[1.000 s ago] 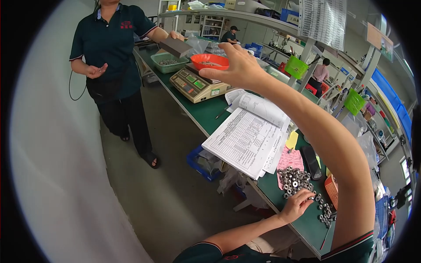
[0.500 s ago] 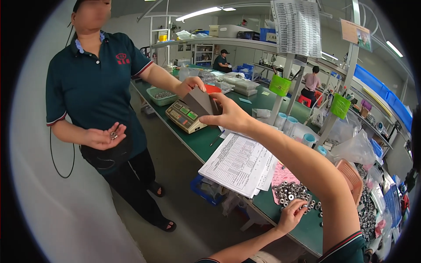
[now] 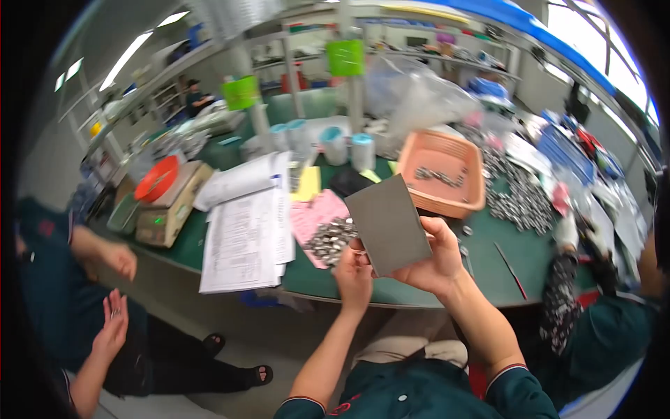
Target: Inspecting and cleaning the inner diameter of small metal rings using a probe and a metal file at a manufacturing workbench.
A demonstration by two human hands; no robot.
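Note:
My right hand holds a flat grey rectangular card upright in front of me, above the green table's near edge. My left hand grips the card's lower left corner. Just behind the card, a heap of small metal parts lies on pink paper. An orange basket with a few metal pieces in it stands beyond the card.
White printed sheets lie left of the pink paper, beside a scale carrying a red bowl. A person in a dark shirt stands at the left. A co-worker's patterned sleeve and more metal parts are at the right.
My right arm has drawn back from the person at the left, bringing the grey card in front of me. My left hand rose from the metal parts to the card.

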